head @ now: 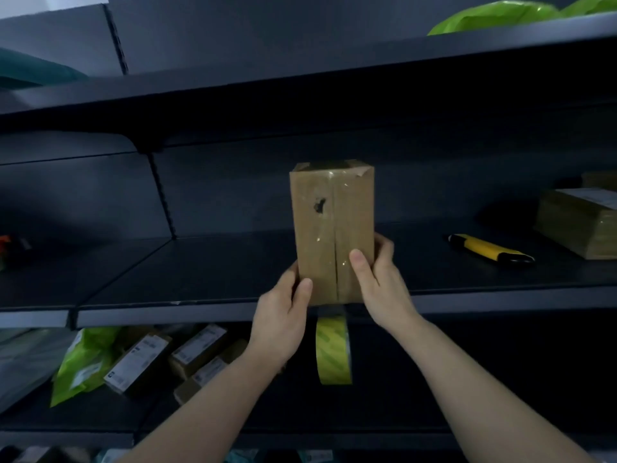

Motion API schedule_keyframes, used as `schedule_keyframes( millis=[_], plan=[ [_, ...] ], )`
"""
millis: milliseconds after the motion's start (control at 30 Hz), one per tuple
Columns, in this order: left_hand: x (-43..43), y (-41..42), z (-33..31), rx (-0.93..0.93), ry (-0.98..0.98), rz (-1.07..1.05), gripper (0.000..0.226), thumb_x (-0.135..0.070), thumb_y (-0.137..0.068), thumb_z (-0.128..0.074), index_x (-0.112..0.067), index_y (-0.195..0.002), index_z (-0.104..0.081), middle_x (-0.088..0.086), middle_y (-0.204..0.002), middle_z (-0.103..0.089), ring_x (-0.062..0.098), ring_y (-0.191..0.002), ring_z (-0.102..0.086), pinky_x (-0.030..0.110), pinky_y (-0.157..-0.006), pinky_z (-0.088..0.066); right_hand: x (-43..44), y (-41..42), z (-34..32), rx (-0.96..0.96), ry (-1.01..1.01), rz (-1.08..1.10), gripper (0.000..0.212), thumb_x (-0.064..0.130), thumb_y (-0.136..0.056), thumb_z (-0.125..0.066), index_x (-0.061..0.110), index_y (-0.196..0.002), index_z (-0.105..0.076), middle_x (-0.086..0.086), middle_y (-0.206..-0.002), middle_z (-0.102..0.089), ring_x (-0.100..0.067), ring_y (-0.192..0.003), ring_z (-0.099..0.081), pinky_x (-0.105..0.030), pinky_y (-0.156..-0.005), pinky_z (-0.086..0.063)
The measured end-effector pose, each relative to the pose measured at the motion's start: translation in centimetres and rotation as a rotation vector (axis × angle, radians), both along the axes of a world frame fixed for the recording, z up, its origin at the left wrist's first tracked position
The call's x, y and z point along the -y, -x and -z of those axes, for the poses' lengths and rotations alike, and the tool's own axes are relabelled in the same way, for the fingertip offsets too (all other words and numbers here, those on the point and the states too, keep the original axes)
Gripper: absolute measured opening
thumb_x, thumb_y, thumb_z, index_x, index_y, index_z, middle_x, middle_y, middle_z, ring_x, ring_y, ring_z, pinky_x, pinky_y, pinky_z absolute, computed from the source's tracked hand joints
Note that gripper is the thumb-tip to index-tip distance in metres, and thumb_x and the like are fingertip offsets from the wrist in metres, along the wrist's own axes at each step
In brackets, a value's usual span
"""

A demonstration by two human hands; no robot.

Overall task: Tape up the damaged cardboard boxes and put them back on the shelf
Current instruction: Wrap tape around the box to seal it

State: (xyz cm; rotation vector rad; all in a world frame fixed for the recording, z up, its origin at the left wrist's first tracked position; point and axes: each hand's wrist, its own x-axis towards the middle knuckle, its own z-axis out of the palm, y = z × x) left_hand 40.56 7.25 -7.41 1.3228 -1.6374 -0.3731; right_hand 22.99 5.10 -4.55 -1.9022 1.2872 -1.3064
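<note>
A small brown cardboard box (pixel 332 212) stands on end at the front edge of the dark middle shelf (pixel 200 269). It has a dark hole in its left half and clear tape along its centre seam. My left hand (pixel 283 315) grips its lower left side and my right hand (pixel 380 279) grips its lower right side, thumb on the front face. A roll of yellow-green tape (pixel 333 349) hangs below the box on a strip stuck to the box's underside.
A yellow and black utility knife (pixel 489 250) lies on the same shelf to the right, beside another cardboard box (pixel 581 218). The lower shelf holds several labelled boxes (pixel 140 362) and a green bag (pixel 83 362). More green bags (pixel 500 15) sit on the top shelf.
</note>
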Motion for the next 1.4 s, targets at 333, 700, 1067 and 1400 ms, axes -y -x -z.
schedule_keyframes(
  millis=[333,700,1067,1400],
  plan=[
    [1.1,2.0,-12.5,-0.099,0.033,-0.385,0.047,-0.043,-0.088,-0.060,-0.005,-0.062,-0.062,0.001,-0.054,-0.053,0.021,-0.055,-0.051,0.030,-0.049,-0.033,-0.8,2.2,-12.5,-0.128,-0.319,-0.027,0.068,0.048,-0.091,-0.049,0.035,-0.150,-0.017,-0.006,-0.123,-0.054,-0.027,-0.100,-0.059,-0.045,-0.068,-0.060],
    [-4.6,2.4,-8.7,-0.457,-0.043,-0.057,0.057,-0.052,-0.096,-0.050,-0.009,-0.063,-0.067,-0.002,-0.061,-0.066,0.016,-0.062,-0.061,0.033,-0.065,-0.046,1.6,1.2,-7.6,-0.227,0.156,-0.168,0.033,0.045,-0.100,-0.039,0.036,-0.107,-0.070,0.016,-0.133,-0.058,-0.006,-0.140,-0.030,-0.030,-0.111,-0.026],
    [-4.8,4.7,-4.2,-0.605,-0.554,0.015,0.040,-0.046,-0.090,-0.067,-0.006,-0.093,-0.069,0.007,-0.066,-0.071,0.013,-0.053,-0.067,0.021,-0.047,-0.052,3.0,1.0,-8.3,-0.229,0.082,-0.177,0.044,0.073,-0.067,-0.064,0.038,-0.093,-0.069,0.019,-0.115,-0.063,-0.005,-0.115,-0.053,-0.031,-0.099,-0.042],
    [-3.0,4.9,-3.8,-0.629,-0.671,-0.003,0.055,-0.053,-0.085,-0.070,-0.004,-0.110,-0.068,0.013,-0.095,-0.076,0.026,-0.084,-0.073,0.034,-0.074,-0.060,3.9,0.3,-7.5,-0.198,0.099,-0.099,0.059,0.064,-0.040,-0.084,0.041,-0.091,-0.066,0.018,-0.115,-0.061,-0.009,-0.112,-0.053,-0.037,-0.096,-0.049]
  ],
)
